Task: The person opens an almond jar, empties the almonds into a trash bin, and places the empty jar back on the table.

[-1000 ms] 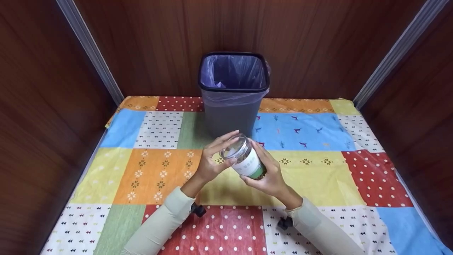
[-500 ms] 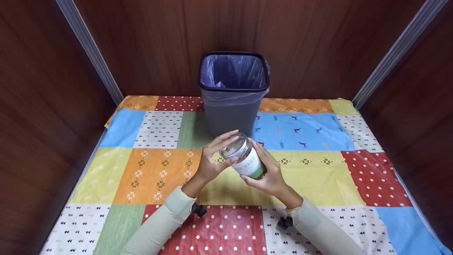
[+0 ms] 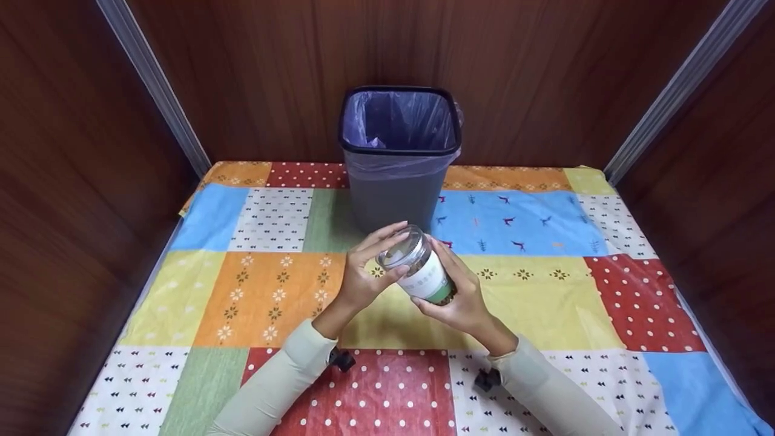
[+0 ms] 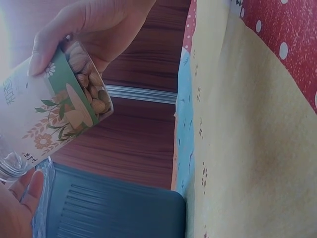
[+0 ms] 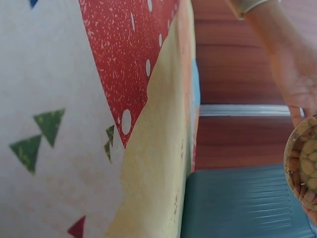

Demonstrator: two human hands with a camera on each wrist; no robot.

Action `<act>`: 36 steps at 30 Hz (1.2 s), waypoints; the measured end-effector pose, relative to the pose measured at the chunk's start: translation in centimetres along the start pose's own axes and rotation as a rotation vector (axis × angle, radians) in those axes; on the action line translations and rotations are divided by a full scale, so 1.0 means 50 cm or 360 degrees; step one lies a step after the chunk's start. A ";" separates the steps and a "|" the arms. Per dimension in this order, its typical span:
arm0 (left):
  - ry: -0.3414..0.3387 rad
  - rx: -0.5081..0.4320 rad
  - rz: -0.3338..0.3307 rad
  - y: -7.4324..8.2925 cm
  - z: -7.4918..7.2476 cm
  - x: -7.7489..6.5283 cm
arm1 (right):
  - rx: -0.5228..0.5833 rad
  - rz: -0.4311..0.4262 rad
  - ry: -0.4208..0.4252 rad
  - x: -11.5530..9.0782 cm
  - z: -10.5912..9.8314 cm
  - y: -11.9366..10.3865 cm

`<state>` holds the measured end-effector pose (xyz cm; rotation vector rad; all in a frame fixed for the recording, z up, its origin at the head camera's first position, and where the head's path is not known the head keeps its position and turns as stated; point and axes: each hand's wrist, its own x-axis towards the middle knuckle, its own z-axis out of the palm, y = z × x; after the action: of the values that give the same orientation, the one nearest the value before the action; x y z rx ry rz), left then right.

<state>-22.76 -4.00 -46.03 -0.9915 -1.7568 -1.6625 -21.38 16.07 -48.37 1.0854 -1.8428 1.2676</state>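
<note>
A clear jar (image 3: 427,281) with a white and green label is held tilted in both hands above the table, its top leaning to the upper left. Nuts in brown shells or skins (image 4: 91,91) show through its lower part in the left wrist view, and through its round base (image 5: 306,171) in the right wrist view. My right hand (image 3: 457,297) grips the jar's body, thumb on the near side and fingers round the far side. Across the clear top (image 3: 402,248) lie the fingers of my left hand (image 3: 361,275), with its thumb at the near side of the rim.
Behind the hands stands a grey bin (image 3: 393,197) with a black rim and a translucent purple liner. A patchwork cloth (image 3: 514,309) covers the table. Dark wood panels (image 3: 272,79) close off the back and both sides.
The jar appears turned slightly, its label shifted a little within the grip. Both hands stay in nearly the same place around it.
</note>
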 end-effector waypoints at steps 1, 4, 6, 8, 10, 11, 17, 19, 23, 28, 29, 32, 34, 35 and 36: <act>0.0003 0.0006 -0.0002 -0.001 0.001 -0.001 | -0.0002 -0.0001 -0.0001 0.000 0.000 0.000; 0.0015 0.0046 -0.0008 -0.020 0.003 -0.008 | -0.0001 0.0004 -0.0004 0.001 -0.001 -0.002; 0.0026 0.0088 -0.0015 -0.035 0.004 -0.014 | -0.0002 0.0006 -0.0004 0.001 -0.002 -0.003; 0.0030 0.0124 -0.0019 -0.053 0.004 -0.020 | -0.0005 0.0001 0.0000 0.002 -0.002 -0.004; 0.0033 0.0139 -0.0021 -0.061 0.004 -0.023 | -0.0007 -0.0009 0.0008 0.004 -0.002 -0.006; 0.0034 0.0144 -0.0022 -0.063 0.004 -0.024 | -0.0010 -0.0020 0.0014 0.004 -0.001 -0.004; 0.0055 0.0181 -0.0018 -0.062 0.006 -0.026 | -0.0004 -0.0024 0.0013 -0.003 0.002 0.007; 0.0062 0.0198 -0.0021 -0.060 0.006 -0.028 | -0.0006 -0.0010 0.0006 -0.014 0.004 0.023; 0.0094 0.0222 -0.0035 -0.059 0.009 -0.029 | -0.0012 -0.0020 0.0007 -0.020 0.005 0.032; 0.0129 0.0228 -0.0057 -0.035 0.015 -0.020 | -0.0027 -0.0067 0.0028 -0.005 0.003 0.010; 0.0130 0.0225 -0.0060 -0.024 0.015 -0.016 | -0.0033 -0.0072 0.0031 -0.005 0.003 0.010; 0.0128 0.0211 -0.0072 0.004 0.015 -0.008 | -0.0042 -0.0069 0.0033 -0.003 0.003 0.008; 0.0125 0.0210 -0.0079 0.017 0.015 -0.006 | -0.0039 -0.0059 0.0027 -0.002 0.002 0.004; 0.0123 0.0214 -0.0081 0.019 0.014 -0.006 | -0.0037 -0.0056 0.0026 -0.001 0.002 0.002; 0.0121 0.0213 -0.0082 0.021 0.015 -0.006 | -0.0035 -0.0053 0.0023 -0.001 0.002 0.001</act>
<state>-21.66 -3.35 -45.70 -0.8187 -1.8304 -1.5693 -21.40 15.98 -48.47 1.0881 -1.8161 1.2305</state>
